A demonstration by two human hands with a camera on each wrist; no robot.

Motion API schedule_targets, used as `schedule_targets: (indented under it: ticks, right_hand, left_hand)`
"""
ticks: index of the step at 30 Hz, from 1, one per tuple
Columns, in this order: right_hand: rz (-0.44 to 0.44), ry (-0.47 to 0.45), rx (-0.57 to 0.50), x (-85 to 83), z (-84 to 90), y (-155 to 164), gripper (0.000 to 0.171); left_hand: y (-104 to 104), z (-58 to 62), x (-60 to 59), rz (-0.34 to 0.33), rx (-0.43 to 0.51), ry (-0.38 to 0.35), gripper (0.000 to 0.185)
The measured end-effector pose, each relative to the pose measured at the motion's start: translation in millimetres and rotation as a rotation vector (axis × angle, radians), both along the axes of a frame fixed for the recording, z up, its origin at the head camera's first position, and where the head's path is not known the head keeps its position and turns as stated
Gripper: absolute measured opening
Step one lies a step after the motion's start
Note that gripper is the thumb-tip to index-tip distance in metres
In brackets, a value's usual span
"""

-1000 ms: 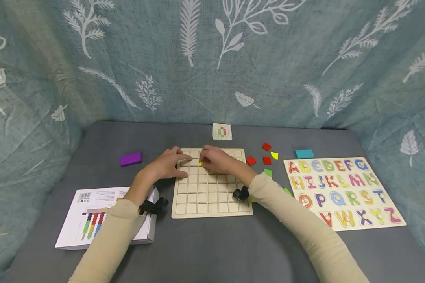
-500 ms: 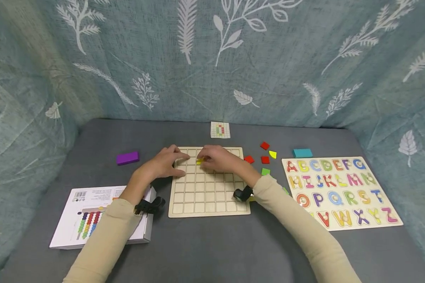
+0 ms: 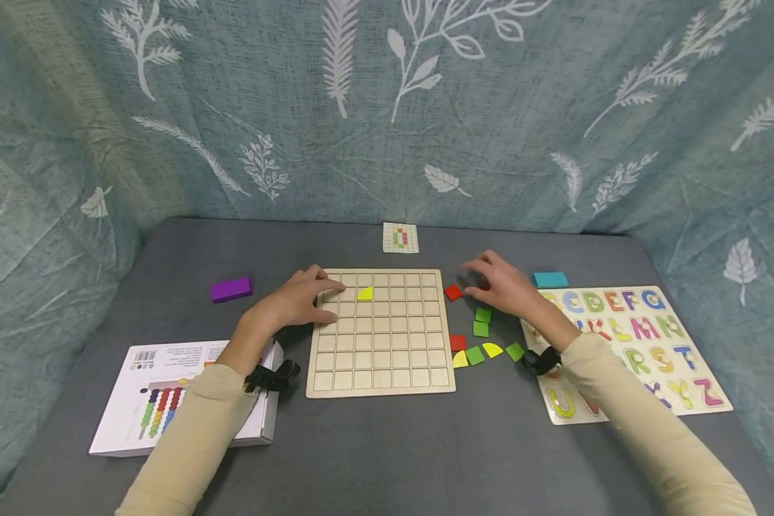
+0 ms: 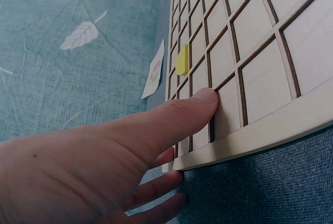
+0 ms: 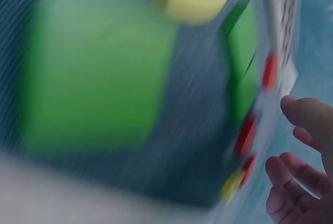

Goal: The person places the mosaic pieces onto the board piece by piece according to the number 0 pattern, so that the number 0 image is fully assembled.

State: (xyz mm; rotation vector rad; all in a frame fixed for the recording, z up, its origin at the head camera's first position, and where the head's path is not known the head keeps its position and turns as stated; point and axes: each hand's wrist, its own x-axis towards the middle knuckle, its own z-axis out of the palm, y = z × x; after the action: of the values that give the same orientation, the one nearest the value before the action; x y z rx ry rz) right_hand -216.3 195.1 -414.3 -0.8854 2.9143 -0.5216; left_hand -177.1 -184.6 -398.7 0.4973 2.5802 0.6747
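A wooden grid board (image 3: 380,358) lies at the table's centre, with one yellow quarter-circle piece (image 3: 365,293) in a cell of its second row. My left hand (image 3: 327,299) rests on the board's upper left corner, fingers flat. In the left wrist view the thumb (image 4: 177,115) presses the board (image 4: 260,83) near its edge, and the yellow piece (image 4: 182,60) sits further in. My right hand (image 3: 484,281) hovers right of the board above loose red pieces (image 3: 453,292), fingers loosely curled and holding nothing. The right wrist view is blurred: a green piece (image 5: 99,68) and fingers (image 5: 307,120).
Green, red and yellow pieces (image 3: 480,329) lie scattered right of the board. A pattern card (image 3: 400,237) lies behind it. An alphabet puzzle (image 3: 626,344) and a teal block (image 3: 550,279) are at the right, a purple block (image 3: 230,289) and a white box (image 3: 168,394) at the left.
My right hand has let go of the yellow piece in the board and moved right, off the board, to the loose pieces. The left hand has stayed on the board.
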Motion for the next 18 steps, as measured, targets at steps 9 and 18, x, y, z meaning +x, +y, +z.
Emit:
schedule_targets:
  ticks: [9,18]
  right_hand:
    - [-0.057,-0.063,0.017,-4.9,9.0,42,0.042]
    - [-0.059,-0.083,0.037,-4.9,13.9,46,0.042]
  left_hand:
    - [0,1.0,1.1,-0.008,-0.008,0.026,0.056]
    - [0,-2.3,0.4,-0.013,-0.006,0.028,0.057]
